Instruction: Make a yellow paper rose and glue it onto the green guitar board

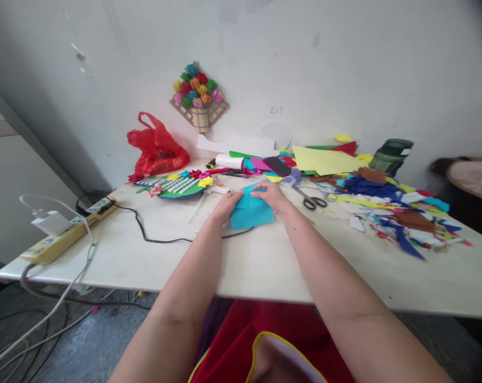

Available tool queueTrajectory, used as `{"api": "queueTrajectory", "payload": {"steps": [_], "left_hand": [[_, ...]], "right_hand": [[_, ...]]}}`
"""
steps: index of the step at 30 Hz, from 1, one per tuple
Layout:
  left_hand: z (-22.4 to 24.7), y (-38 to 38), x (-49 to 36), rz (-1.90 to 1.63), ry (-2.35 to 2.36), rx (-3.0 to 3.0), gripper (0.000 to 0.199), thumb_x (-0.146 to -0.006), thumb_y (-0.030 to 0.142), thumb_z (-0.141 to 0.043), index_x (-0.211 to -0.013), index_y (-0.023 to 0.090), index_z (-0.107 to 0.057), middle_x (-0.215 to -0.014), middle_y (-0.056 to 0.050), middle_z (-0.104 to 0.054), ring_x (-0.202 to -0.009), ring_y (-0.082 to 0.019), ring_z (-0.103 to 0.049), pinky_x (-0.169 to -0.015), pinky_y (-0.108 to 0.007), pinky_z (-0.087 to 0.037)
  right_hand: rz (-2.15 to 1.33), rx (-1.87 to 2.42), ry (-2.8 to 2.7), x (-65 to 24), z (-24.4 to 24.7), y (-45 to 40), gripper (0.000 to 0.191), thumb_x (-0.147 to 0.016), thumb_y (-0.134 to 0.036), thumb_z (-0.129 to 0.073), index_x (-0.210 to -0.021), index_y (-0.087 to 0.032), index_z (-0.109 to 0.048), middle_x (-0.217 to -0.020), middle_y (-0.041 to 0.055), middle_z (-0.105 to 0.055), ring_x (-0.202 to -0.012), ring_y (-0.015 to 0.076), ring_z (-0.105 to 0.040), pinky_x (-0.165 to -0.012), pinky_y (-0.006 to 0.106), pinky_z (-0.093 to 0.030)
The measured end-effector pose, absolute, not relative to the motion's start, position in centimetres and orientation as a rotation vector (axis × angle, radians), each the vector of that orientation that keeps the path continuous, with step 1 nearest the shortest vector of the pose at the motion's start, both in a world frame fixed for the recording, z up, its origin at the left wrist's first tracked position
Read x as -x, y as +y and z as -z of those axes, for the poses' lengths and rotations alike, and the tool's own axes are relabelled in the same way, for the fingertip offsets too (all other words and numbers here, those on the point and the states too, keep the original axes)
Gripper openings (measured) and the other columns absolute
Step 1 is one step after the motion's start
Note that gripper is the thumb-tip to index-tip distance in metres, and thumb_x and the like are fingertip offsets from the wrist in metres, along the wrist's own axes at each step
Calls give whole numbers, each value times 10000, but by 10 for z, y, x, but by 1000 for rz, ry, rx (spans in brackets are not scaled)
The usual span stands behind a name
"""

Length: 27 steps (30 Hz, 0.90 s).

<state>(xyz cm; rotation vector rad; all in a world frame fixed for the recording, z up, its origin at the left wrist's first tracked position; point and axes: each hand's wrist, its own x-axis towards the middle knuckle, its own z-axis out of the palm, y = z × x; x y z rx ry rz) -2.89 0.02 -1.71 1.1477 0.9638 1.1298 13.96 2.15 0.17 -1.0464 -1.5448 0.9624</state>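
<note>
A light blue sheet [252, 214] lies at the middle of the white table [260, 271], between my two hands. My left hand [226, 206] holds its left edge, fingers closed on it. Over the upper right part, my right hand [272, 196] pinches the same sheet between thumb and fingers. Just right of my right hand rest black-handled scissors [313, 202]. To the left of my hands is a round green and blue craft piece [179, 187] with white strips and small coloured flowers.
A yellow power strip [61, 239] with a white charger sits at the left; a black cable [157, 240] runs under my left arm. Coloured scraps [414, 218] and a green bottle [390, 157] are at the right. A red bag [157, 146] stands at the back left.
</note>
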Motion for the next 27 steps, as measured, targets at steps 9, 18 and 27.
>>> {"api": "queueTrajectory", "payload": {"steps": [9,18,27], "left_hand": [[20,1,27,-1107,893,-1083,329,-640,450,-739,-715,145,-640,-625,-37,-637,-575,-144,-572,-603,-296,-483],[21,0,28,-1089,936,-1247,379,-690,525,-666,-665,151,-616,-577,-9,-595,-500,-97,-490,-517,-241,-417],[12,-7,24,-1161,1105,-1486,452,-690,598,-596,-583,168,-504,-479,45,-392,-463,-79,-333,-459,-234,-272]], "right_hand": [[-1053,1022,-1501,-140,-3,20,281,-457,-322,-743,-678,-165,-671,-621,-29,-587,-642,123,-504,-664,281,-400],[-1015,1051,-1445,-137,-5,17,272,-424,-326,-744,-622,-164,-653,-630,-26,-588,-668,130,-492,-691,292,-387],[-1041,1058,-1486,-136,-4,17,316,-478,-411,-719,-644,-155,-636,-601,-28,-551,-626,119,-454,-623,275,-357]]}}
